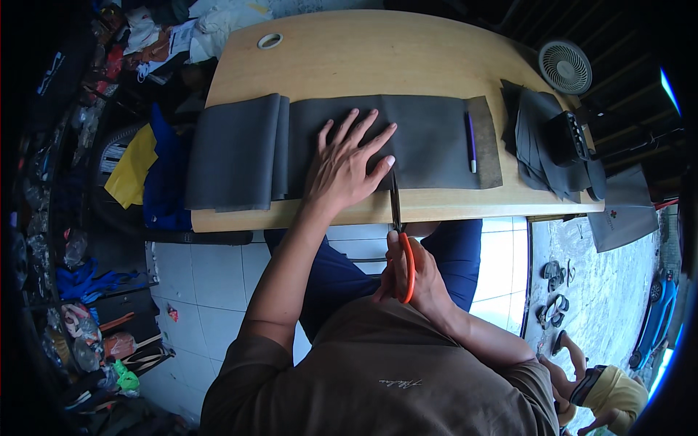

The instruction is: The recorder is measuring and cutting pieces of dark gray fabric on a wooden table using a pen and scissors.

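A long strip of black sheet material [429, 138] lies across the wooden table, folded over in layers at its left part. My left hand [350, 161] rests flat on it with the fingers spread. In my right hand [418, 272] is a pair of scissors [408, 269] with orange handles, held at the table's near edge. Their blades point away from me and reach the sheet's near edge, just right of my left thumb; how far apart the blades are is hard to tell. A purple pen [472, 143] lies on the sheet's right part.
On the wooden table [349, 58] a tape roll [270, 41] lies far left. More black pieces [534, 138] are stacked at the right, beside a dark box-shaped object [567, 138]. A round fan [565, 67] stands at the far right corner. Cluttered shelves line the left; another person [611, 396] is at lower right.
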{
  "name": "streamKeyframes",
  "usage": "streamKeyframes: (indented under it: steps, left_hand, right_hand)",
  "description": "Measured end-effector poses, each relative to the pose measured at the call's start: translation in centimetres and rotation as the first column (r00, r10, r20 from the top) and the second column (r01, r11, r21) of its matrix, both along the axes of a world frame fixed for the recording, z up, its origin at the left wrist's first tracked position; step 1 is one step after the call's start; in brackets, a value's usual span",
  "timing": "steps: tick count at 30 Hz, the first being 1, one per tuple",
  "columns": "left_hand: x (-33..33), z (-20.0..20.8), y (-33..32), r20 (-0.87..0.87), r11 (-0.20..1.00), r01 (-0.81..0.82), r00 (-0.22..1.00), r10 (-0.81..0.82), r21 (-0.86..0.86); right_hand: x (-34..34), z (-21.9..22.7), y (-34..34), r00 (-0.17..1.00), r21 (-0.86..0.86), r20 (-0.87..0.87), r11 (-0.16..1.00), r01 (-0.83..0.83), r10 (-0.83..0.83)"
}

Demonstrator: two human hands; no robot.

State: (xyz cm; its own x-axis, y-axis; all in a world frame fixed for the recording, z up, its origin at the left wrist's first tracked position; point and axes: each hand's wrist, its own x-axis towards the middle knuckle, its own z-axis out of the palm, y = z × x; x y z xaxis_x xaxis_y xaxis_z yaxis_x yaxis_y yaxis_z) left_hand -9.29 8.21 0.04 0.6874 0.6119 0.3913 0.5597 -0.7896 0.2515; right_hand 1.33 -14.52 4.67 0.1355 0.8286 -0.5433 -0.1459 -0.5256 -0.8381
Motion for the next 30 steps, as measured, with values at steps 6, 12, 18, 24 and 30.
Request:
streamKeyframes:
  steps: [6,12,18,24,30]
  left_hand:
    - [0.0,0.0,0.0,0.000,1.000,0.004,1.000,-0.004,-0.001]
    - [-0.1,0.1,0.0,-0.003,1.000,0.002,1.000,-0.002,-0.003]
    - [0.0,0.2,-0.1,-0.005,1.000,0.002,1.000,-0.002,-0.008]
    - [-0.1,0.0,0.1,-0.005,1.000,-0.007,1.000,0.007,-0.018]
    - [0.0,-0.3,0.2,0.046,1.000,0.004,0.999,-0.004,-0.006]
  right_hand:
    - [-0.1,0.1,0.2,1.000,0.024,-0.012,1.000,-0.005,0.005]
    - [0.1,-0.3,0.3,0.999,0.083,0.001,0.996,-0.034,0.034]
    - [0.3,-2.0,-0.1,0.981,0.238,0.167,0.961,-0.141,0.102]
    - [0.0,-1.1,0.0,0.998,0.092,-0.051,0.995,-0.022,0.026]
    - [0.2,-2.6,-0.8,0.979,0.300,0.171,0.940,-0.162,0.114]
